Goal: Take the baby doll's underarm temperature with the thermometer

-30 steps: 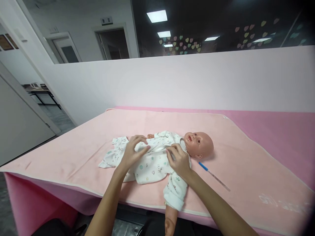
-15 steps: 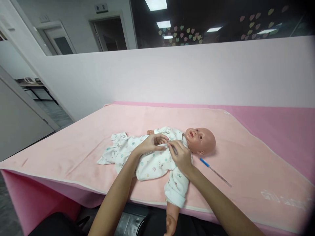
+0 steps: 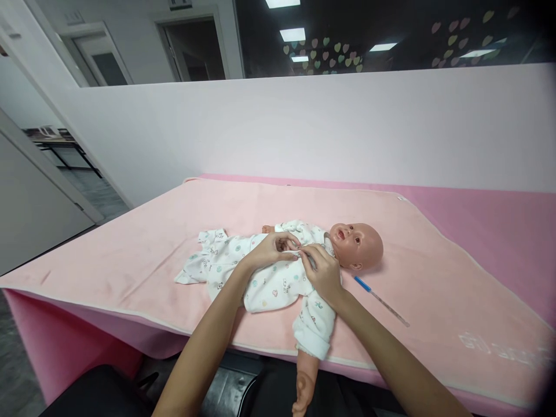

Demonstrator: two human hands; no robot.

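Observation:
A baby doll (image 3: 358,246) lies on its back, head to the right, dressed in a white patterned outfit (image 3: 271,289). Over the chest, my left hand (image 3: 273,249) pinches the front edge of the outfit, its fingers curled. Close beside it, my right hand (image 3: 321,269) grips the same edge near the collar with thumb and fingertips. Any fastener between the fingertips is too small to make out. One doll arm hangs over the near table edge; the other lies on the far side. A thermometer (image 3: 381,301) with a blue end rests right of my right hand.
A light pink blanket (image 3: 143,231) covers the table over a darker pink cloth (image 3: 499,226). Behind stands a white wall (image 3: 325,127) with a dark window above. A black chair (image 3: 99,394) is at the lower left, beside the table's front edge.
The camera view has shifted slightly. My left hand's fingers have come closer to my right fingertips at the outfit's edge; both hands stay over the doll's chest.

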